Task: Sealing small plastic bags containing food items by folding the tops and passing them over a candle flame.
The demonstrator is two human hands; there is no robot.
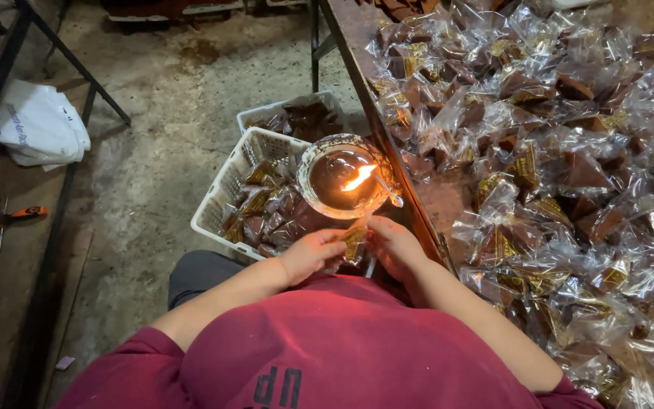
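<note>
My left hand (310, 254) and my right hand (392, 244) together pinch a small clear packet with a gold label (354, 239), held between them just below a round metal bowl (325, 150). The bowl holds dark liquid with a burning flame (359, 177) at its middle. The packet's upper edge is close to the bowl's near rim. My red sleeves and chest fill the bottom of the view.
A white plastic basket (230, 182) with wrapped brown pieces sits on the floor under the bowl; a second one (266, 113) stands behind it. A table (351, 30) at right is heaped with clear wrapped packets (554, 159). A white bag (38, 125) lies at left.
</note>
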